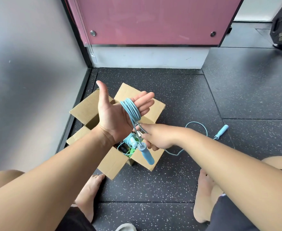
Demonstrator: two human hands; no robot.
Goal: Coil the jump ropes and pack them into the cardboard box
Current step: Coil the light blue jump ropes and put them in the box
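At frame centre, above the open box, the right hand (160, 137) pinches a strand of the blue jump rope (131, 109) between thumb and fingertips, just below the left palm. The left hand (115, 117) is flat, palm up, fingers straight and thumb out. It clasps nothing and serves as a former, with several turns of the rope wound around the four fingers. One blue handle (147, 155) hangs free at 6 o'clock from the coil, over the box's near flap. From the right hand the unwound length trails across the floor (170, 184) toward 3 o'clock. It loops round to the second handle (222, 131), which lies on the mat well apart from the box.

The cardboard box (90, 107) stands directly under the hands, flaps open. Inside is a tangle of packed ropes (130, 144) in light blue, green and black; the count cannot be told.

Assessment: packing is part done. The current rope is judged more than half coiled. The floor length is yet to be wound, and the coil has then to be slipped off the fingers and placed in the box. No other loose rope shows on the floor.
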